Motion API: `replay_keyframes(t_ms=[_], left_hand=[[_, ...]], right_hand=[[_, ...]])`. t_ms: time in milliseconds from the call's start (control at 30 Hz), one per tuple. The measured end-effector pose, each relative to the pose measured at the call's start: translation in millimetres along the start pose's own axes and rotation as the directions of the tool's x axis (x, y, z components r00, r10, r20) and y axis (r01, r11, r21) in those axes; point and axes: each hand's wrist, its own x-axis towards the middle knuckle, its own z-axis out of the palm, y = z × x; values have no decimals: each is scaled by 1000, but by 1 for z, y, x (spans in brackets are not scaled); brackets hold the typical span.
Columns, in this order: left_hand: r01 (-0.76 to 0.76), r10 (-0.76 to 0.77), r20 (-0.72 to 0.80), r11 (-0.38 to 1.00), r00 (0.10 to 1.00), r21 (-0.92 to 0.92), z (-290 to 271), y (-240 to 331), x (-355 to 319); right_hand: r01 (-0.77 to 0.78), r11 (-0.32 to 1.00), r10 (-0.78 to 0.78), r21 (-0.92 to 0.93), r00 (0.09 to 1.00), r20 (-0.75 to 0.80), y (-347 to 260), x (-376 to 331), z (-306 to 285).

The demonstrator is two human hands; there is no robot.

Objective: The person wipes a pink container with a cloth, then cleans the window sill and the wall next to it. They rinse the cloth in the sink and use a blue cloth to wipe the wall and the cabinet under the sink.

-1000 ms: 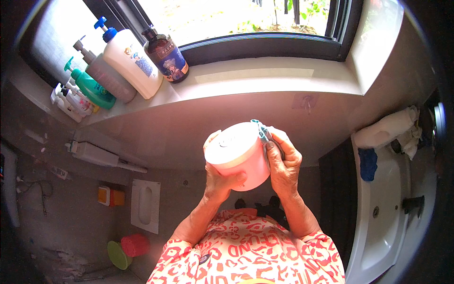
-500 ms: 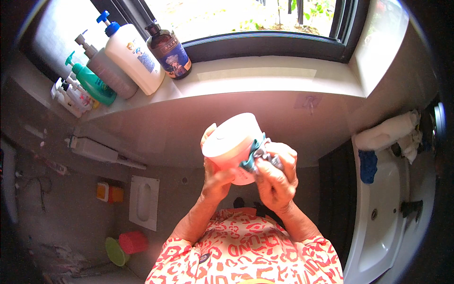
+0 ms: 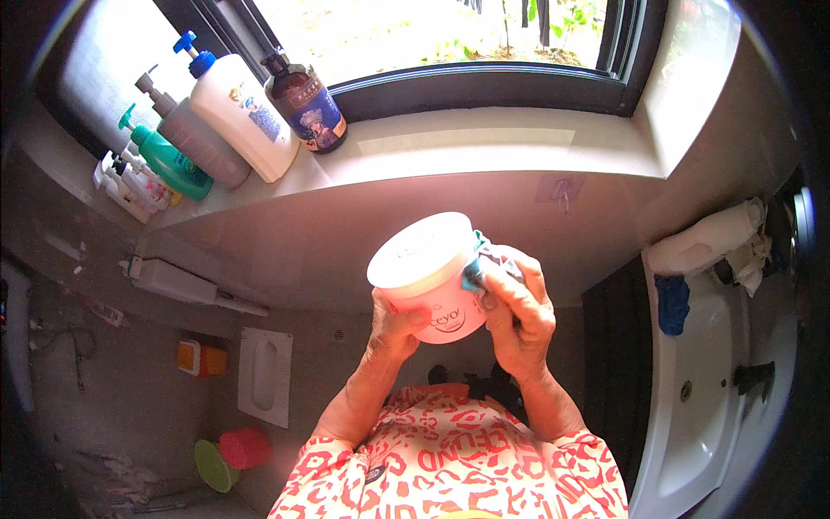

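A round pink tub with a white lid point(image 3: 426, 273) is held up in front of me, below the window sill. My left hand point(image 3: 391, 327) grips the tub from underneath, thumb on its side. My right hand point(image 3: 516, 307) presses a small teal and grey cloth point(image 3: 481, 267) against the tub's right side, fingers curled over the cloth. The tub is tilted, lid facing up and toward me.
Several pump bottles stand on the left of the sill: a white one with a blue pump point(image 3: 243, 108), a brown one point(image 3: 304, 101), a grey one point(image 3: 192, 138), a green one point(image 3: 167, 159). A white basin point(image 3: 702, 406) lies at the right. A squat toilet pan point(image 3: 264, 374) and red and green bowls point(image 3: 230, 456) are on the floor.
The tub has been turned and tilted in my hands. My right hand with the cloth slid from the tub's upper right edge down along its side.
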Motion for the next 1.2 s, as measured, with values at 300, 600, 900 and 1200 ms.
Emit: replay_keyframes(t_ms=[300, 600, 900, 1200], left_hand=[[113, -108, -146, 993, 983, 24, -3, -5, 0], [44, -46, -74, 999, 996, -32, -1, -10, -7], [-34, 63, -113, 968, 992, 248, 1, 2, 3], [-15, 20, -58, 996, 998, 92, -2, 5, 3]], right_hand=[[195, 963, -194, -185, 981, 24, -7, 7, 1], [-25, 996, 27, 80, 999, -17, 11, 24, 6], [359, 884, -333, -300, 933, 134, -4, 5, 15], [-164, 977, 162, 134, 986, 31, 5, 14, 7]])
